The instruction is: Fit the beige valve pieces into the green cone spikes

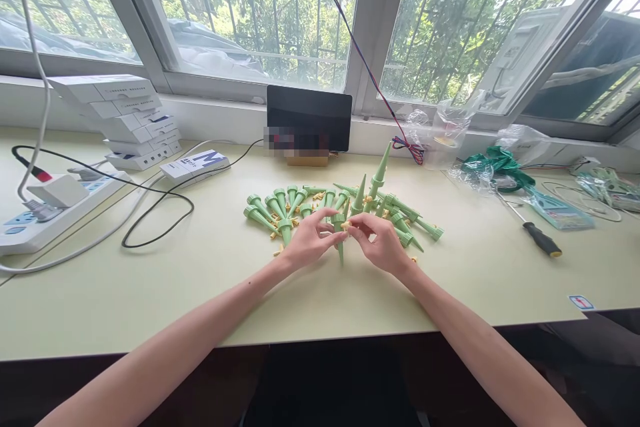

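As left hand [307, 241] pinches a green spike [341, 250], right hand [383, 244] grips its yellow plug [346, 225]
Fitting step, it seems — seating needs straight, steady pressure

Single head-worn view: looks forward and down from above the near edge of the table [150, 293], close over both forearms, facing the windows [250, 7] along the far side; no second view.
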`<state>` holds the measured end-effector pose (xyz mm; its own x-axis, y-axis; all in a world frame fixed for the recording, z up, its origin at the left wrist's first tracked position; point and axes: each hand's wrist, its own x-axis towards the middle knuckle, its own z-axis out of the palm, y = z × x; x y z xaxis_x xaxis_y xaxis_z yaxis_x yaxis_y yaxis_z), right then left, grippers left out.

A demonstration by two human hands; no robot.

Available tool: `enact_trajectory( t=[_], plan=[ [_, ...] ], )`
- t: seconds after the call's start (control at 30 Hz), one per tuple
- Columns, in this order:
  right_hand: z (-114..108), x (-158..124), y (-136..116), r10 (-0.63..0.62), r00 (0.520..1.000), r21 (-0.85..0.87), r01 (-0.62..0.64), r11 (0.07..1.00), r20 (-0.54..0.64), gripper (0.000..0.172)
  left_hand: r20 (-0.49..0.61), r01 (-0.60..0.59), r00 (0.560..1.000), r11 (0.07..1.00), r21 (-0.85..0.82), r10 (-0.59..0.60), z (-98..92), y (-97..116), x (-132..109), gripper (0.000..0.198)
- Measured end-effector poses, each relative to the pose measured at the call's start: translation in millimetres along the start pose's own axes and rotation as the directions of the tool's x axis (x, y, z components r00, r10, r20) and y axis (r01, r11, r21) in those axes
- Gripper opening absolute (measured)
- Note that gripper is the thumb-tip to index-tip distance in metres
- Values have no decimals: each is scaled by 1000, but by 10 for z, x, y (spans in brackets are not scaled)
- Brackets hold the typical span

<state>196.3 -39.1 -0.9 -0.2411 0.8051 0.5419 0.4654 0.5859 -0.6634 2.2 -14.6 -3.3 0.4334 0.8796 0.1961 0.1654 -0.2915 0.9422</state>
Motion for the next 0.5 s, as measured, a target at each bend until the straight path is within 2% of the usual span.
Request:
enact_trajectory(
  t=[0.1, 0.5],
  plan=[
    [-3, -1, -5, -15, 1000, 8, 15, 1000, 5, 18, 47, 27, 999, 1000, -4, -26, -16, 3, 1, 49],
    [-1, 5, -3, -70, 998, 43, 70, 997, -1, 11, 95, 65, 994, 997, -47, -61, -44, 36, -1, 51]
  ],
)
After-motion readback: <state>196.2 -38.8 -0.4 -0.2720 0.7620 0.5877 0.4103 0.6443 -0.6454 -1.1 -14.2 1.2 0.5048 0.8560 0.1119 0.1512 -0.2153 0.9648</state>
